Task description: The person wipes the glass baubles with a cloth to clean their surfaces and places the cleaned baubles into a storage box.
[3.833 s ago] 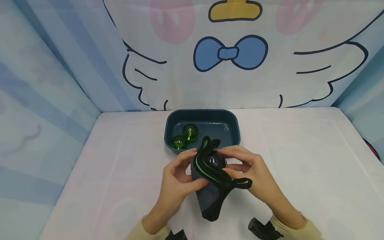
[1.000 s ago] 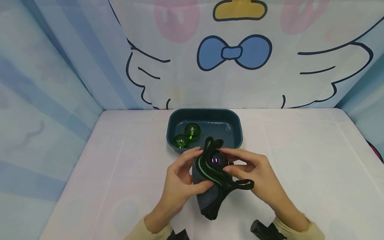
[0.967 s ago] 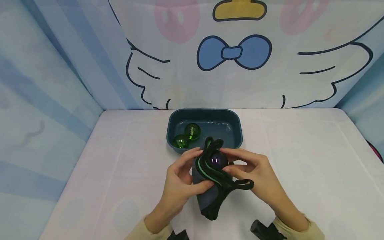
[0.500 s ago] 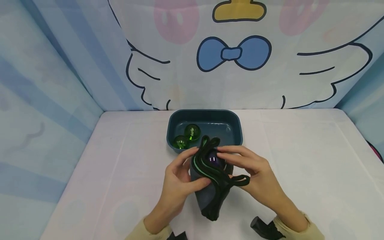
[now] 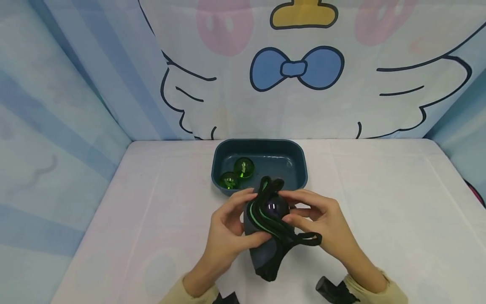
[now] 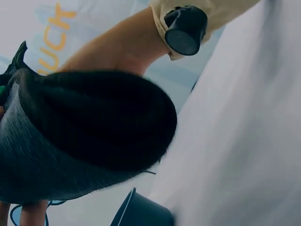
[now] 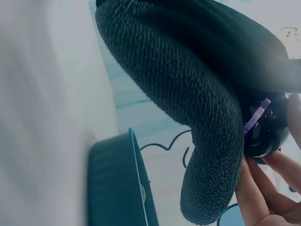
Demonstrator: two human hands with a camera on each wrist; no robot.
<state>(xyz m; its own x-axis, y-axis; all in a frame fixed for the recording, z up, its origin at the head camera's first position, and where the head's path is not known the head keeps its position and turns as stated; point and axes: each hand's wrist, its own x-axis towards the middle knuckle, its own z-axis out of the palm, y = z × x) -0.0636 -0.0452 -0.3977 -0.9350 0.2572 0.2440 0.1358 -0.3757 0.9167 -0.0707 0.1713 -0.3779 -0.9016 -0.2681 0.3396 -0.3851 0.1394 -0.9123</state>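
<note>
A dark grey mesh pouch (image 5: 265, 253) with a green-edged mouth and black straps is held upright above the white table. My left hand (image 5: 239, 219) grips its left side, thumb across the front. A glossy dark purple ball (image 5: 272, 207) sits in the pouch mouth, and my right hand (image 5: 300, 209) pinches it between forefinger and thumb. In the right wrist view the ball (image 7: 263, 127) shows beside the pouch (image 7: 188, 84), with fingertips (image 7: 263, 197) on it. The left wrist view shows the pouch's underside (image 6: 94, 127).
A dark teal tray (image 5: 300, 162) stands just behind the hands and holds two green glass balls (image 5: 243, 167) (image 5: 229, 180). Printed cloth walls close the table at the back and on both sides. White tabletop (image 5: 379, 202) spreads left and right.
Hands and pouch dipped slightly toward me over the last half second, and the ball shows a little more in the mouth. Both grips are the same.
</note>
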